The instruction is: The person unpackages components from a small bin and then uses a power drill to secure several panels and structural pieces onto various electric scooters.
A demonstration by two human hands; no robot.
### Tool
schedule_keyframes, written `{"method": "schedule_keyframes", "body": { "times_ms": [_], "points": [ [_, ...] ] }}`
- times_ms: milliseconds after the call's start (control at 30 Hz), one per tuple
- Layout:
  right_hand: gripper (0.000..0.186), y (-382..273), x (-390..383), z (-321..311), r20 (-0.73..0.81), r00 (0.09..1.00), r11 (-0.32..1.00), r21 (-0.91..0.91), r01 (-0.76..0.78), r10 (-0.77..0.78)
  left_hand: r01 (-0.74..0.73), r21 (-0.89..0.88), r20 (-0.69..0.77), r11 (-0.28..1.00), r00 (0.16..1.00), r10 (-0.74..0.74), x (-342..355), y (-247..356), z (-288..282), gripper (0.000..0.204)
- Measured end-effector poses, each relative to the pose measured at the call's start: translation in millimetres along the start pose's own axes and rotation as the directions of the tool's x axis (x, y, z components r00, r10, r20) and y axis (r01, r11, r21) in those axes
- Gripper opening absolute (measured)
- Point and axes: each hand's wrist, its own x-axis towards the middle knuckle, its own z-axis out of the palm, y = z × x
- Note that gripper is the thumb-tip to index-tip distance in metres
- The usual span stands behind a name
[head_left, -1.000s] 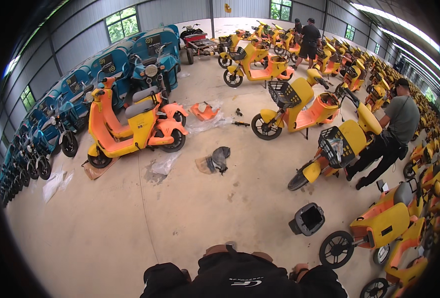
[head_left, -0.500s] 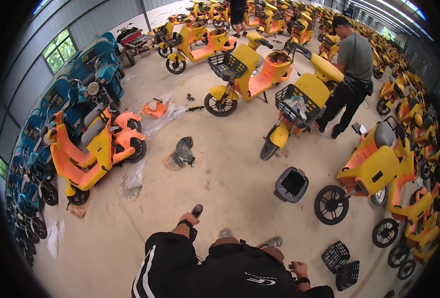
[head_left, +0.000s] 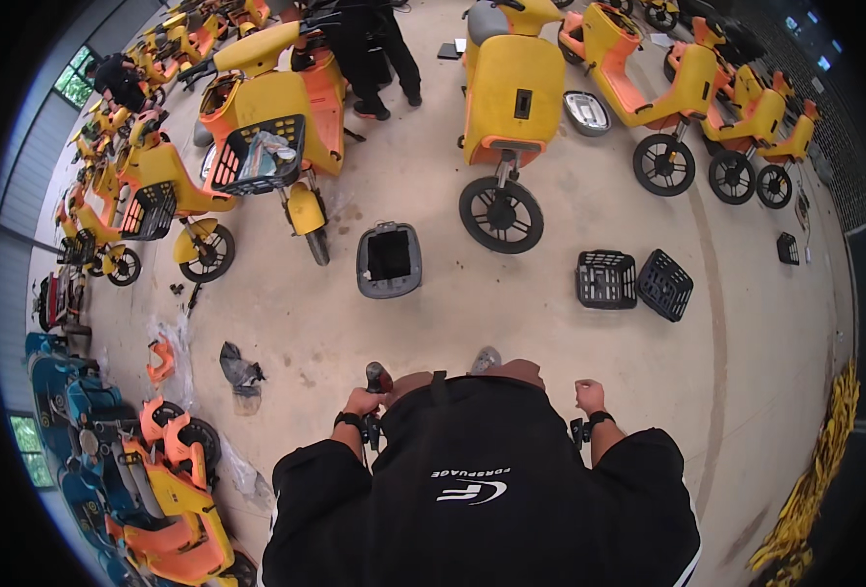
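- The left hand [head_left: 359, 402] is out beside the left thigh, its arm bent and lowered, elbow swung out from the body, knuckles forward; a black band [head_left: 349, 420] circles the wrist.
- Its fingers are wrapped around a dark, round-ended handheld tool with a red part [head_left: 379, 378]. The grip looks closed; the far side of the fingers is hidden, so how tightly they press cannot be told.
- That tool sits just left of the lap, its rounded end pointing forward, above the beige concrete floor [head_left: 472, 318].
- The right hand [head_left: 589, 395] is held low beside the right thigh, forearm angled forward from a loose black sleeve [head_left: 643, 460], another black band [head_left: 601, 418] at the wrist. The fingers are partly curled and turned inward; nothing shows in them, though the inside of the palm cannot be seen.
- Ahead on the floor, well apart from the hands, is a grey plastic tub with a dark hollow [head_left: 391, 288].
- Forward and to the right lie 2 black plastic lattice baskets, the left basket [head_left: 606, 290] just beside the tilted right basket [head_left: 664, 292].
- Beyond the tub, a yellow-and-orange scooter [head_left: 521, 108] faces the person, its black front wheel nearest.
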Motion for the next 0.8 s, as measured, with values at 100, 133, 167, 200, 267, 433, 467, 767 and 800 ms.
{"method": "schedule_keyframes", "body": {
  "times_ms": [100,133,167,200,267,433,467,767,800],
  "points": [
    [0.026,15.5,12.7,-13.6,-0.152,0.985,0.995,-0.069,0.068,-0.078,-0.045,0.083,-0.073,0.996,0.996,0.051,1.0,58.9,4.5,0.029],
    [0.027,14.9,15.6,-16.2,-0.044,0.999,1.000,0.022,-0.021,0.022,-0.067,0.073,-0.091,0.995,0.993,0.073,4.1,74.9,3.7,0.028],
    [0.029,12.8,18.0,-19.1,0.127,0.985,0.978,0.156,-0.138,0.119,-0.089,0.055,-0.081,0.994,0.992,0.093,7.8,90.3,2.7,0.028],
    [0.026,7.7,19.9,-20.6,0.200,0.962,0.939,0.252,-0.236,0.188,-0.111,0.045,-0.018,0.993,0.994,0.112,12.8,103.1,-0.3,0.027],
    [0.026,-6.5,23.0,-19.1,0.174,0.954,0.915,0.283,-0.287,0.245,-0.116,0.111,-0.011,0.987,0.993,0.118,30.4,126.1,-5.7,0.027],
    [0.024,-60.5,43.2,-13.7,0.294,0.945,0.895,0.370,-0.249,0.141,-0.041,0.395,-0.042,0.918,0.997,0.063,89.8,171.4,-8.4,0.028],
    [0.024,-70.9,47.5,-16.7,0.202,0.978,0.963,0.252,-0.098,0.047,0.001,0.422,-0.046,0.906,0.999,0.021,101.5,179.7,-6.1,0.030],
    [0.035,-193.5,107.4,-81.0,0.264,0.964,0.999,0.029,-0.033,0.024,0.079,0.365,-0.036,0.928,0.997,-0.071,124.2,228.7,11.0,0.043],
    [0.042,-203.9,117.6,-84.7,0.263,0.962,0.994,0.058,-0.097,0.079,0.032,0.284,0.037,0.958,0.998,-0.045,119.1,231.2,12.1,0.043]
  ]
}}
